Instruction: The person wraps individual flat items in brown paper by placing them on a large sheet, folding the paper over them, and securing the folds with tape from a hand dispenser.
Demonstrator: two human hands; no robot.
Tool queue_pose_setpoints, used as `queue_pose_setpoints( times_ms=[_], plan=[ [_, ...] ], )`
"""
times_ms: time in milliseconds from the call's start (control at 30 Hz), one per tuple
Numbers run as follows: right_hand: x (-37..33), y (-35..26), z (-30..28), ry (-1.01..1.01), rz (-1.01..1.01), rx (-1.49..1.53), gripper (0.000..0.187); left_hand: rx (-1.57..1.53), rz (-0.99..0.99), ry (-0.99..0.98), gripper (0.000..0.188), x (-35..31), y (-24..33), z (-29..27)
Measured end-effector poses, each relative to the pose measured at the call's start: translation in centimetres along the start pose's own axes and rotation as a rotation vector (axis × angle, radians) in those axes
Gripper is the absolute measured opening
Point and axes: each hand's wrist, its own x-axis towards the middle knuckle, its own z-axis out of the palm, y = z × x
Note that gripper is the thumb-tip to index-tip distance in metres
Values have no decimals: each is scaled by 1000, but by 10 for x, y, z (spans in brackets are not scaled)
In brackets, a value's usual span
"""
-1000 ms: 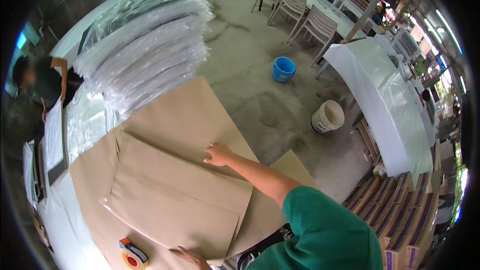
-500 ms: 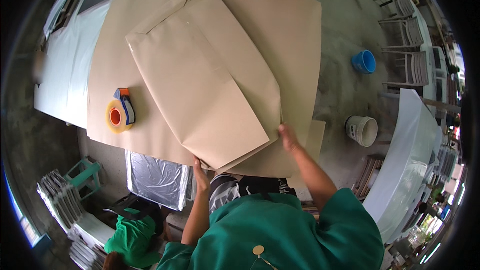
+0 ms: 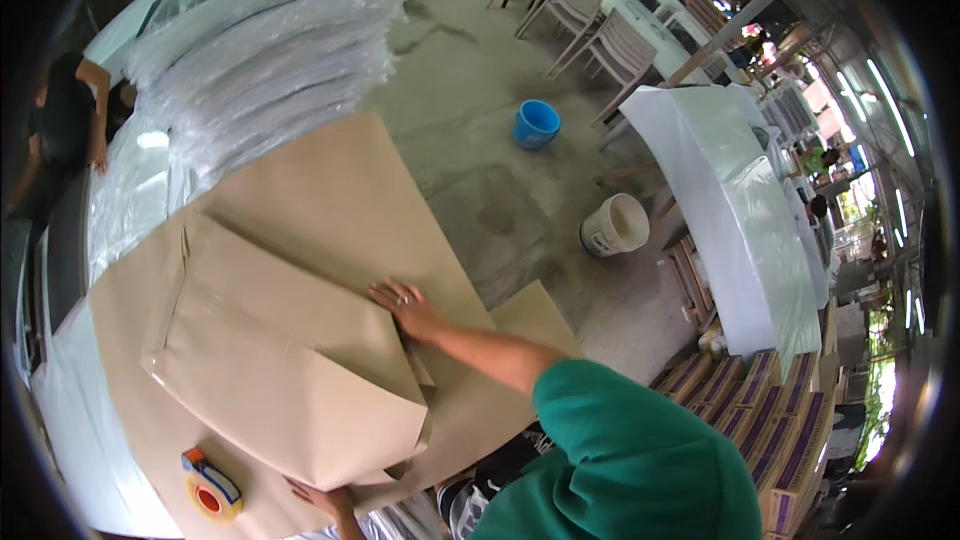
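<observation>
A large brown paper sheet (image 3: 330,190) covers the table, and a flat package wrapped in folded brown paper (image 3: 270,360) lies on it. My right hand (image 3: 405,307), reaching out of a green sleeve, lies flat with fingers spread on the package's right-hand folded corner. My left hand (image 3: 322,498) sits at the package's near edge by the bottom of the picture, partly cut off, its fingers resting on the paper. A tape dispenser with a red and yellow roll (image 3: 210,490) stands on the sheet left of that hand.
Behind the sheet is a tall stack of plastic-wrapped white panels (image 3: 260,60). A person in black (image 3: 65,130) stands at the far left. On the concrete floor to the right are a blue bucket (image 3: 537,123), a white bucket (image 3: 615,225), a white-covered table (image 3: 730,210), chairs (image 3: 585,5) and stacked boxes (image 3: 760,410).
The view dipped down toward my body and has swung back up to the table. Both hands stay on the brown paper package, and the near flap now lies folded over.
</observation>
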Motion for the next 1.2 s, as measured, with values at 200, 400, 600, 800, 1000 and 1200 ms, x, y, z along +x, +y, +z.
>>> queue_pose_setpoints(
  times_ms=[200,400,600,800,1000,1200],
  plan=[
    [-36,-117,-60,-322,205,-155,57,354,-530,343,69,-47,96,43],
    [-154,-34,-1,-109,18,419,51,-969,-421,-665,68,-99,62,9],
    [-13,-22,-43,-173,626,610,48,-1577,-1012,-336,72,-9,73,-23],
    [-137,-28,67,-357,380,697,26,-1451,-795,-911,20,-99,140,-21],
    [-87,-61,-61,-512,284,934,16,-470,-9,-69,24,31,168,-106],
    [20,-124,-67,-194,-275,-52,84,380,190,-123,74,70,122,-44]
  ],
)
